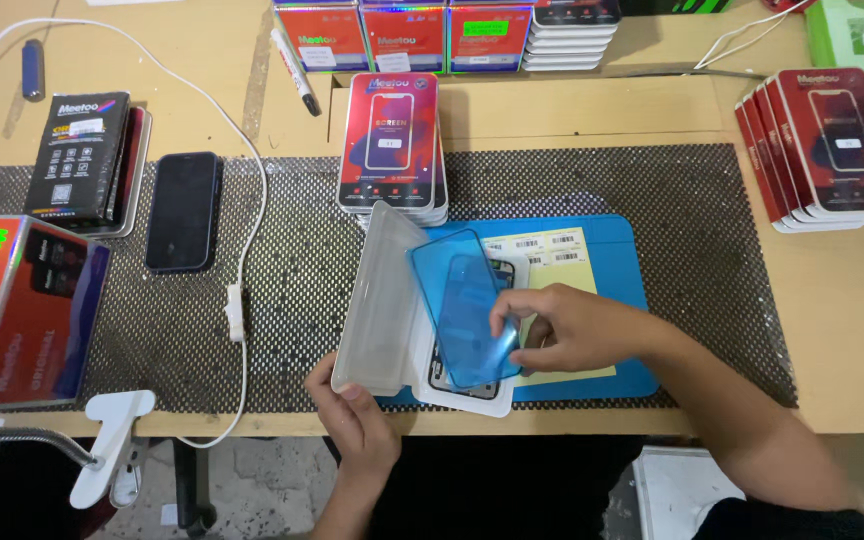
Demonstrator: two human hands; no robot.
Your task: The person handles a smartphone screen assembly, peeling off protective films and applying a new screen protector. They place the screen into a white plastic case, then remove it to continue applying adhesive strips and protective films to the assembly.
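Observation:
A clear plastic case (pixel 384 300) lies open on a blue work mat (pixel 612 260) near the table's front edge. My left hand (pixel 352 410) grips the lower corner of its raised lid. My right hand (pixel 562 330) pinches a translucent blue film sheet (pixel 457 300) and holds it tilted over the white tray half (pixel 472 395), where a phone screen part lies partly hidden. A yellow sheet with white barcode labels (pixel 552 250) rests on the mat under my right hand.
A dark phone (pixel 184 210) lies at the left on the black mesh mat (pixel 692 250). Stacks of red screen boxes stand at centre back (pixel 392 135) and right (pixel 822 145). A white cable (pixel 242 290) crosses the left side; a black box (pixel 82 160) sits far left.

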